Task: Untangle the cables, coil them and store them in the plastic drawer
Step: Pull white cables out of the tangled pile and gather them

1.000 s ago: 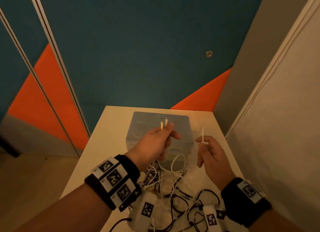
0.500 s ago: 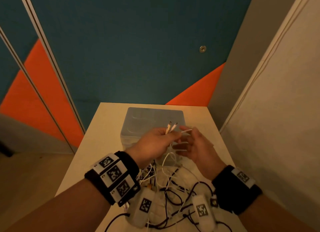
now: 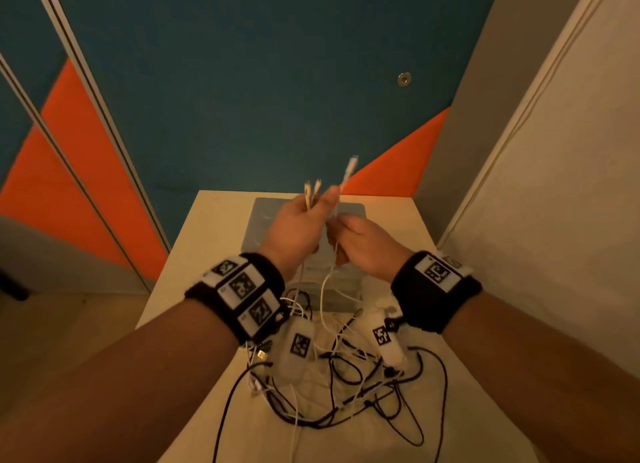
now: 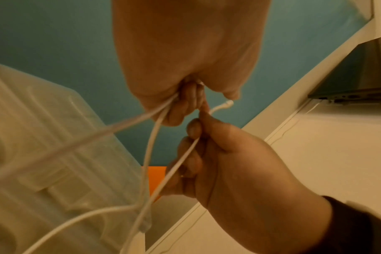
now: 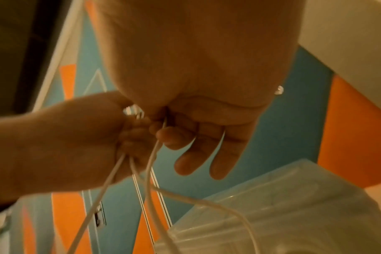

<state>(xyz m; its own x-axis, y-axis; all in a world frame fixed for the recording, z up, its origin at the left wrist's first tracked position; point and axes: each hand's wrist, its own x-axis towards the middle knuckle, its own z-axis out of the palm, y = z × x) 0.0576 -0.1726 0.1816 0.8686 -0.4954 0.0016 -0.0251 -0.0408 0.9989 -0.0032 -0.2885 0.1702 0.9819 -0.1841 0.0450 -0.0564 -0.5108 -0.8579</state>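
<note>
In the head view, both hands are raised together above the plastic drawer (image 3: 277, 216), a translucent box standing at the far end of the pale table (image 3: 207, 234). The left hand (image 3: 294, 230) is clenched around two white cable ends (image 3: 311, 194) that stick up past its knuckles, and the right hand (image 3: 367, 244), touching it, pinches a third white cable (image 3: 346, 175) whose plug points up and away. White strands hang from both fists to the tangle of black and white cables (image 3: 346, 386) lying on the table near the person, in front of the drawer. In the left wrist view, the left hand (image 4: 185, 68) has its fingers curled tightly on two white strands (image 4: 150, 147), while the right hand (image 4: 228, 163) grips one strand between thumb and curled fingers, its plug tip (image 4: 227, 103) showing just beyond; the drawer (image 4: 54, 154) sits below left. In the right wrist view, the right hand (image 5: 202, 96) pinches its strand (image 5: 151, 159) with thumb and forefinger, the other fingers loosely bent, and the left hand (image 5: 76, 141) stays fisted on its pair beside it
</note>
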